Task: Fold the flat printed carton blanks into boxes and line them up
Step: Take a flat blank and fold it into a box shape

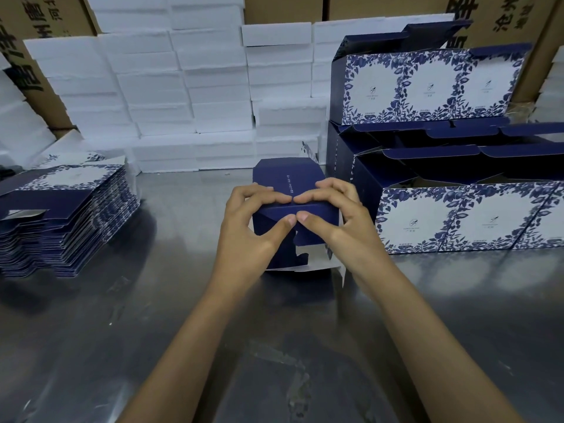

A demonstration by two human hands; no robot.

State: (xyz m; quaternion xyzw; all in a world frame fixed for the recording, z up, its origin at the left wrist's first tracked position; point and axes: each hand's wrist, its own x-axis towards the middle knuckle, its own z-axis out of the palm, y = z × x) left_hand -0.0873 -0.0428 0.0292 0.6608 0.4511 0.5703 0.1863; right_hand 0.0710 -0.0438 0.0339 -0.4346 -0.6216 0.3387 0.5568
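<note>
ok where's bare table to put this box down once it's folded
Bare steel shows between the stack of flat blanks and the carton held by the left hand and right hand, and across the near table around the forearms. Crowded: the right side with folded boxes in rows, the back with white foam blocks.

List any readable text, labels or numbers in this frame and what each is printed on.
None can be quoted.
Brown shipping cartons: large black characters, cropped and turned.
Folded boxes: small logo and lines, too small.
Carton being folded: white line of print, blurred.
</note>
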